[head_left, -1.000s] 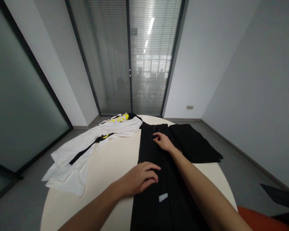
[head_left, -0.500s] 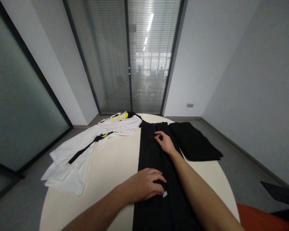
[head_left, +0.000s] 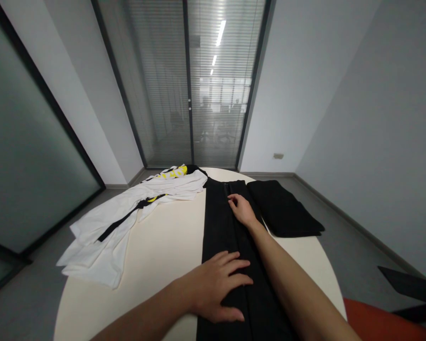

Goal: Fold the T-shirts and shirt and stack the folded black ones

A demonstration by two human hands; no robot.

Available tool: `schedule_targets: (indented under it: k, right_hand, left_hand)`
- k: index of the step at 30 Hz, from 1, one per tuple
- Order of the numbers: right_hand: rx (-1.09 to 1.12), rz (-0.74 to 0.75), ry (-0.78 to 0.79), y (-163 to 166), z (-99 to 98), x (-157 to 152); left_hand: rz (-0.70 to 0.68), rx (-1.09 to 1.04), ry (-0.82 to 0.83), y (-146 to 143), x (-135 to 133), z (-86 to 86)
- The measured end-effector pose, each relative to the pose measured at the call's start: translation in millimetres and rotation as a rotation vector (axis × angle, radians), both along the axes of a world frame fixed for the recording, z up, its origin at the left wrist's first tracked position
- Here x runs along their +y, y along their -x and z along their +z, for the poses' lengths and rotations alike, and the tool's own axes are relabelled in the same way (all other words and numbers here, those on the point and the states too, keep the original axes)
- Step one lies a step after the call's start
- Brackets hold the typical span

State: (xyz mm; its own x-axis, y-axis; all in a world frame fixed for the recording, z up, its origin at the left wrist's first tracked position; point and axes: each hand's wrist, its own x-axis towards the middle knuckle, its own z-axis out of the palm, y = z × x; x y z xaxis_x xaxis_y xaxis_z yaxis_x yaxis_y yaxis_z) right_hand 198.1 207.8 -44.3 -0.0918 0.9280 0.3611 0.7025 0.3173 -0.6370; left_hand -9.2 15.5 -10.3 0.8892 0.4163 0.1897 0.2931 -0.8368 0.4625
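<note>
A long black garment (head_left: 218,222), folded lengthwise into a strip with a seam down its middle, lies across the table from front to back. Its exact kind cannot be made out. My left hand (head_left: 222,286) rests palm down on its near part, fingers spread and thumb apart. Farther up, my right hand (head_left: 241,208) touches the garment near its far end, with a small gap between thumb and forefinger and no cloth visibly pinched. My right forearm passes over the garment's right side.
A white T-shirt (head_left: 106,227) with black and yellow parts lies loosely on the left of the round cream table (head_left: 166,227). Folded black cloth (head_left: 284,208) lies at the right edge. A red chair seat (head_left: 372,317) stands at the lower right. Behind are glass panels with blinds (head_left: 220,118).
My left hand has spread its fingers and shifted slightly nearer, and a small white label by it no longer shows. My right hand has eased its finger loop, staying near the far end.
</note>
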Motion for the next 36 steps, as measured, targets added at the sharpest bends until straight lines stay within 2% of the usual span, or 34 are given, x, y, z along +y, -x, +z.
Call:
schedule_targets:
  k: [4, 7, 11, 13, 16, 19, 22, 28, 32, 36]
  right_hand:
    - [-0.038, 0.063, 0.016, -14.0, 13.1, 1.0]
    - [-0.151, 0.104, 0.111, -29.6, 18.8, -4.4]
    - [-0.319, 0.174, 0.309, -39.9, 10.4, -14.1]
    - [-0.378, 0.166, 0.351, -37.2, 1.9, -16.6]
    - [-0.412, 0.126, 0.308, -26.3, -8.8, -16.2]
    - [-0.437, 0.065, 0.237, -14.6, -11.0, -13.0]
    - [-0.449, 0.043, 0.162, -8.5, -4.9, -10.4]
    - [-0.465, 0.094, 0.026, -5.2, 15.3, -23.2]
    - [-0.522, 0.161, 0.083, -0.1, 22.7, -45.6]
    - [-0.505, 0.329, 0.162, 2.3, 23.0, -70.4]
  left_hand:
    - [-0.016, 0.048, 0.028, 4.7, -0.4, 4.2]
    - [-0.006, 0.074, 0.004, 8.3, 1.7, 10.4]
    - [0.032, 0.118, -0.031, 13.7, 6.0, 21.0]
    - [0.061, 0.146, -0.043, 17.0, 9.5, 24.1]
    - [0.112, 0.18, -0.055, 22.3, 16.6, 23.3]
    - [0.17, 0.189, -0.071, 27.9, 24.5, 18.8]
    - [0.186, 0.134, -0.088, 34.6, 31.0, 15.3]
    - [0.091, 0.004, -0.022, 45.1, 30.2, 18.9]
    - [0.082, 0.075, 0.098, 43.3, 24.3, 24.6]
    - [0.064, 0.143, 0.195, 41.9, 23.2, 26.9]
